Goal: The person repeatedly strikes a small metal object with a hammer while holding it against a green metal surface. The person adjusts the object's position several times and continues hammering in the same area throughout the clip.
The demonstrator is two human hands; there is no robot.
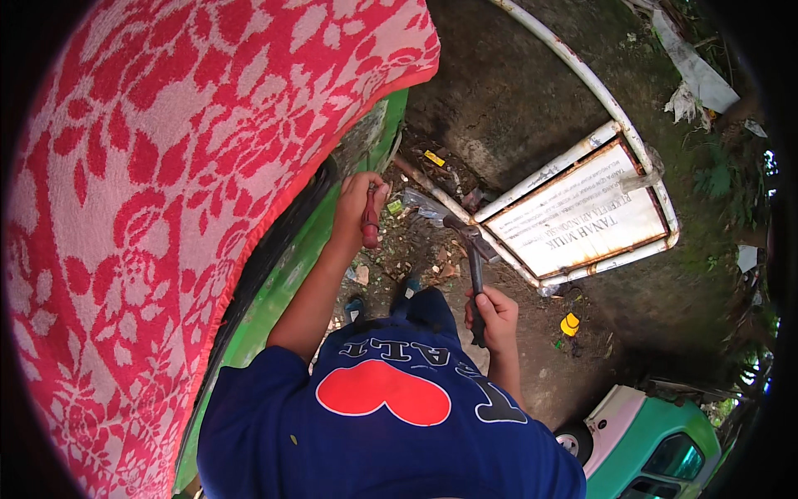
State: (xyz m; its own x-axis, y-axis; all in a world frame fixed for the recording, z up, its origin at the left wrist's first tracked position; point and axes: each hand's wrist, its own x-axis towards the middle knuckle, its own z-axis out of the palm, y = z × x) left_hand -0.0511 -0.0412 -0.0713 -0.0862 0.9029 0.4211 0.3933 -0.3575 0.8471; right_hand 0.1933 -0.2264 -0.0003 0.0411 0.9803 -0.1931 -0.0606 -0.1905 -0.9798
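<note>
My left hand [359, 200] is closed around a red-handled screwdriver [371, 229], its handle end toward me. The hand is against the edge of a green painted panel [388, 125]; where the tool's tip lies is hidden. In my right hand [498, 318] is a hammer [475, 274], gripped low on its dark handle. The hammer's head [460, 224] points away from me, to the right of the screwdriver and apart from it. A red and pink patterned cloth [166, 183] covers the green body on my left, with a black strip [258, 258] along its side.
To the right, a rusty white metal frame [573, 62] holds a white sign board [582, 220]. Rubble and litter [440, 258] lie on the dirt ground, with a yellow object [569, 324] near the sign. A green and white car [665, 441] stands at the lower right.
</note>
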